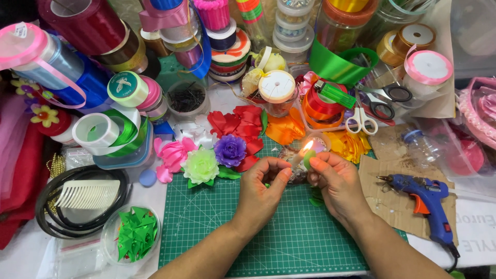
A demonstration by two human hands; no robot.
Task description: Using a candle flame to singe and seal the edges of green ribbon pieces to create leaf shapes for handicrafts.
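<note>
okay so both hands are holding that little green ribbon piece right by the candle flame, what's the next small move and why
Probably ease the green ribbon piece slightly back from the candle flame. The left hand and right hand pinch it between fingertips right at the flame, over the green cutting mat, so fingers and fabric both sit very near the heat. Whether the edge is sealed already cannot be told.

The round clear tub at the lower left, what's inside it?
The clear tub holds a heap of small folded green ribbon pieces. Whatever lies beneath that heap, or under the tub itself, is covered and cannot be seen.
</note>
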